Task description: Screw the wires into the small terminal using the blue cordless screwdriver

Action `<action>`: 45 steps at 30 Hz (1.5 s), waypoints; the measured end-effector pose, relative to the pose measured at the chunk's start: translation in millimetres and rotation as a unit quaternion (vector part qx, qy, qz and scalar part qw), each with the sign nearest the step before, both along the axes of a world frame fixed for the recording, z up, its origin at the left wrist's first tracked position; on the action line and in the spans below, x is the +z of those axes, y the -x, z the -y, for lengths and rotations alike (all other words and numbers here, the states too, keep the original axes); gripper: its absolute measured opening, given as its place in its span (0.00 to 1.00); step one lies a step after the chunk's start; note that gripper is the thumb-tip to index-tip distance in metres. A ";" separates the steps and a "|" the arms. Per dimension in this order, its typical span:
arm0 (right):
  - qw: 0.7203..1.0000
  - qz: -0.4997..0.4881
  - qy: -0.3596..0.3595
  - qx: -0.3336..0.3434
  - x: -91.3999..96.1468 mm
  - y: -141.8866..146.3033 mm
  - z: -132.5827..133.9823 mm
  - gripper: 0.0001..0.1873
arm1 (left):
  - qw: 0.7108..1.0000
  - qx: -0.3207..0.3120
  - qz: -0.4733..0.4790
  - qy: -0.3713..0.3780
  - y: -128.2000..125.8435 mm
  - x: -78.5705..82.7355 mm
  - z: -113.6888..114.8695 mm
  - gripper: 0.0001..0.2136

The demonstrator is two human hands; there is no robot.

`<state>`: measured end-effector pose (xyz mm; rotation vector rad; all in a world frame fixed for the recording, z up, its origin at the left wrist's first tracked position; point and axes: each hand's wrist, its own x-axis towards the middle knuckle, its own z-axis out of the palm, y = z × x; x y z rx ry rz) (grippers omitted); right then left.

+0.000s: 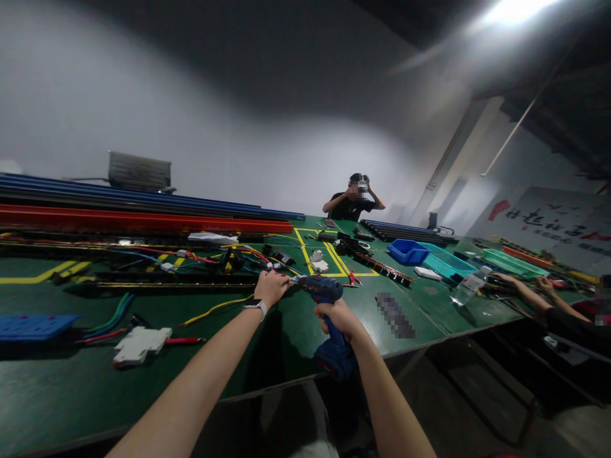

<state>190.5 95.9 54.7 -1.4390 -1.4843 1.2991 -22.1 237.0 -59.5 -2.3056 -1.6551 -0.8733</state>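
The right hand holds a blue drill, with its nose by the left hand.
The right hand (pixel 342 318) is wrapped around the handle of the blue drill (pixel 323 287), over the green counter (pixel 57 394). The left hand (pixel 271 287) has its fingers bent right by the drill's tip; I cannot tell if they pinch anything. A long black strip (pixel 167 280) lies to the left of the left hand, and a yellow wire (pixel 217 310) curls near that wrist. The drill looks hard and a bit heavy, mostly at its fat bottom, so the handle seems the best place to squeeze. The wire looks light and bendy.
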 end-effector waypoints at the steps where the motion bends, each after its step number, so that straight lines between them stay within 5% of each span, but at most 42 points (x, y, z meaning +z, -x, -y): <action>1: 1.000 -0.003 0.001 -0.003 -0.2 0.1 0.0 0.06 | 1.000 -0.001 0.004 -0.001 -0.1 0.1 0.2 0.17; 45: 1.000 -0.011 0.018 -0.017 2.9 1.6 1.5 0.08 | 1.000 -0.003 0.004 0.001 -0.4 0.9 -1.2 0.16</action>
